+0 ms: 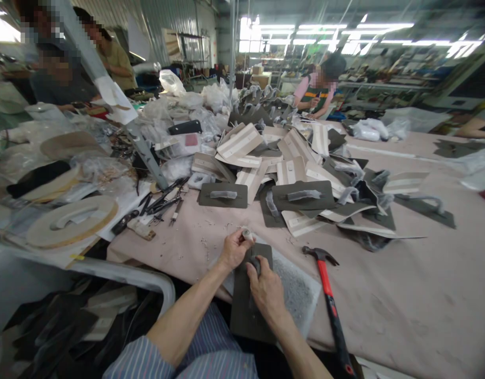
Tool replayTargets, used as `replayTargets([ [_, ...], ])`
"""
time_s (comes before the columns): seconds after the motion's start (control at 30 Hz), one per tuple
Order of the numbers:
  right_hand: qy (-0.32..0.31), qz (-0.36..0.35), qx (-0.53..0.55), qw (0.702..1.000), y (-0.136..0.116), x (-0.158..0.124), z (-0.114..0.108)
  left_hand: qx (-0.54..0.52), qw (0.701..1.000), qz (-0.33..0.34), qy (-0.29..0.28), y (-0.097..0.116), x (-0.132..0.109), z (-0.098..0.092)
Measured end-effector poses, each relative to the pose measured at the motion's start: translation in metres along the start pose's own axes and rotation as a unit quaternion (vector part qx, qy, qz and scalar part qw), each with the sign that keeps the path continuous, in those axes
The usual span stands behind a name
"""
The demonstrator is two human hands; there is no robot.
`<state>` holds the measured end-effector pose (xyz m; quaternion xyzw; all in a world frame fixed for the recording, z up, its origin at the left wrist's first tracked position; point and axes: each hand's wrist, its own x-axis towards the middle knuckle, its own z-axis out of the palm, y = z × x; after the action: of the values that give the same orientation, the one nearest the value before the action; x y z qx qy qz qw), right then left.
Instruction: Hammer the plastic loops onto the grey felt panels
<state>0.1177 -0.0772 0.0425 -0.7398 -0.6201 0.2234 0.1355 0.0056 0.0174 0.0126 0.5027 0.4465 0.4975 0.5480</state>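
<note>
My left hand (235, 249) is closed with a small pale cylindrical piece (247, 235) pinched between thumb and fingers. It is just above the far end of a dark grey flat panel (242, 310). On that panel my right hand (266, 287) is closed around a part near its middle, seemingly the handle, mostly hidden by the fingers. The panel rests partly on a speckled stone slab (299, 289) at the table's near edge. To the right of the slab lies a claw hammer (327, 289) with a red and black handle.
A heap of similar panels with wrapped handles (305, 196) spreads across the table (416, 295). Hand tools (159, 202) and a tape roll (72, 221) lie left, near a slanted metal post (143, 147). A bin (163, 287) of dark pieces stands lower left. Other people work farther back.
</note>
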Motion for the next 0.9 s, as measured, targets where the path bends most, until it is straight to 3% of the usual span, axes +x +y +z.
replayTargets([
  [0.13,-0.019,-0.041,0.021,0.999,0.008,-0.010,-0.004,-0.033,0.998,-0.022,-0.048,-0.015,-0.002,0.006],
  [0.23,-0.045,-0.077,0.005,0.996,0.012,-0.017,-0.009,-0.019,0.997,-0.021,-0.065,-0.015,-0.003,0.006],
  [0.37,-0.051,-0.076,-0.015,0.996,0.011,-0.019,-0.009,-0.001,0.996,-0.022,-0.085,-0.011,-0.004,0.004],
  [0.6,-0.032,-0.074,0.022,0.996,0.016,-0.019,-0.004,0.005,0.996,-0.011,-0.092,-0.013,-0.004,0.003],
  [0.9,-0.051,-0.081,0.090,0.991,0.018,-0.023,-0.009,0.045,0.995,0.014,-0.086,-0.014,-0.006,0.004],
])
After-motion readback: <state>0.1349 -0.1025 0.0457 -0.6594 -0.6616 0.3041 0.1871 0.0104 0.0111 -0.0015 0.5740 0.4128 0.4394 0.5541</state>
